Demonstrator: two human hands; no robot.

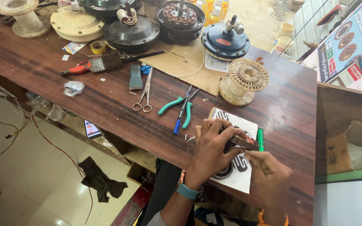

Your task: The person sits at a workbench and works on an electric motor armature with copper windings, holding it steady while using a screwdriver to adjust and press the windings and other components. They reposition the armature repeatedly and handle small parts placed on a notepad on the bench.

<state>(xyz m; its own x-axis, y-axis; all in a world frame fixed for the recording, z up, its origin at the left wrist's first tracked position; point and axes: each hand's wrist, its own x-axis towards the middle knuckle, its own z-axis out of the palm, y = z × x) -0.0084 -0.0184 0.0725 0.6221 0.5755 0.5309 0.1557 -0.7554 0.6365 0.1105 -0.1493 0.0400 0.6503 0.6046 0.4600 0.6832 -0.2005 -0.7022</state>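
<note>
Dark wooden worktop (pixel 105 104) filled the frame. At lower right, the left hand (pixel 214 144) clenched a small dark coil part (pixel 241 142) over a printed sheet (pixel 239 171), while the right hand (pixel 269 175) pinched its edge; fitting seemed underway, and the next move likely needed steady fingertip pressure.

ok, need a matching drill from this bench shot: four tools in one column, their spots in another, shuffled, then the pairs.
Things:
1. steel scissors
2. green-handled pliers
3. green marker pen
4. cream plastic wire spool

Places:
A. beside the right edge of the white printed sheet, next to the two hands
B. standing on the corner of the brown cardboard
C. lying on bare wood just below the grey flat tool
D. crossed by a blue pen, left of the left hand

Pairs: 1-C, 2-D, 3-A, 4-B
</note>
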